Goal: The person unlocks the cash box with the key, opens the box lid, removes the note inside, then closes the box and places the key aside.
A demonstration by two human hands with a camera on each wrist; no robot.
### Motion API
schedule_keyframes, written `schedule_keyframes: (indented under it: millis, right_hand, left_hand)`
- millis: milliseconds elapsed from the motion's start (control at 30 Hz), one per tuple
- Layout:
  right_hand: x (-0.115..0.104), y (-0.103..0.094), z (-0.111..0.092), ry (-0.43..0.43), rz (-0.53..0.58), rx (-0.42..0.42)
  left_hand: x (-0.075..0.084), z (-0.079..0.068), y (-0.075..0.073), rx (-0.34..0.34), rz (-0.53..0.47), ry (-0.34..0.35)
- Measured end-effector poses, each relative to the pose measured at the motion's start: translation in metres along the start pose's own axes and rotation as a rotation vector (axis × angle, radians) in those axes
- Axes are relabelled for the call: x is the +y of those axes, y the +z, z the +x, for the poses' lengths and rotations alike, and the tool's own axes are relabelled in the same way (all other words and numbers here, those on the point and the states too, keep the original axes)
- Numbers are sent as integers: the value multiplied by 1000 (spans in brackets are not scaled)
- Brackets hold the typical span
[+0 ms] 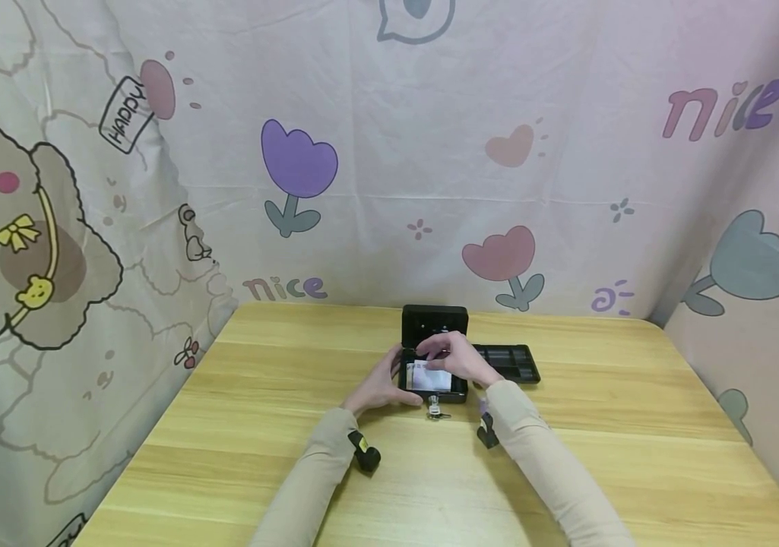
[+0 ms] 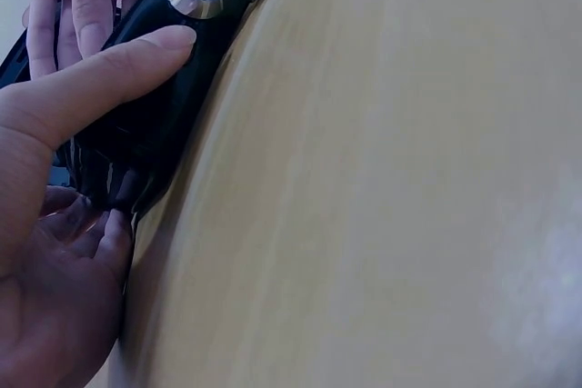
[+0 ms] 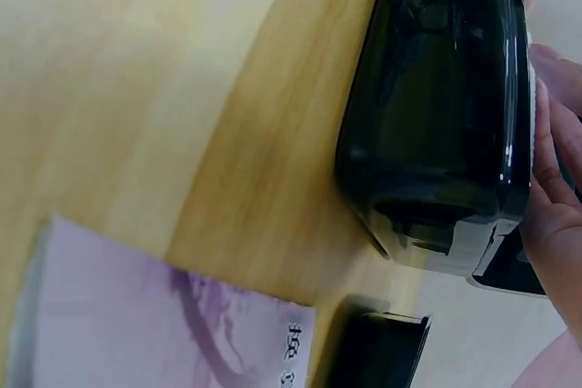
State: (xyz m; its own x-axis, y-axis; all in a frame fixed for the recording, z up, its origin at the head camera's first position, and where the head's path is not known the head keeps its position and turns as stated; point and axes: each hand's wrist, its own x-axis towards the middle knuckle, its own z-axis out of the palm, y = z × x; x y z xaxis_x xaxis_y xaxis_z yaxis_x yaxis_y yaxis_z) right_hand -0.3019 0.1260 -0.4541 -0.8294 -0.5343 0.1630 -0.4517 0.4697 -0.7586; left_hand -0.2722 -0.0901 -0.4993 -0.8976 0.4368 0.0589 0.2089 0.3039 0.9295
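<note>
Past sleeves (image 1: 560, 471), gripping open black box (image 3: 432, 88) with left hand (image 1: 382, 385), reaching over papers (image 1: 428, 379) inside with right hand (image 1: 463, 360), can't tell if pinching, seemingly midway with tray (image 1: 519, 363) out.

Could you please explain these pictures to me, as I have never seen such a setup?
A person works with two bare hands; no machine. The wide picture comes from a head camera, the close ones from cameras on each wrist. On the wooden table stands an open black box, with papers inside and keys at its front. A black tray lies to its right; the right wrist view shows a purple printed sheet. The left hand grips the box; the right hand reaches in at the papers, whether holding one is unclear.
</note>
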Motion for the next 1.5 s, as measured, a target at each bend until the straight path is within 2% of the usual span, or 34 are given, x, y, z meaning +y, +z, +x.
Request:
schedule_keyframes:
  millis: [233,500,867,1200,1500]
  right_hand:
    - [0,-2,-2,38,3,-18]
    - [3,-6,-4,10,-36,-64]
    - [-7,-8,-3,-16,-2,54]
    - [-7,-13,-7,-28,37,76]
    - [-17,-23,-24,6,37,123]
  left_hand:
    - [-1,0,1,4,-12,-4]
    - [-2,1,0,6,-16,-19]
    - [-1,1,0,8,-10,-8]
    - [-2,1,-1,5,4,-1]
    - [2,1,0,12,16,-25]
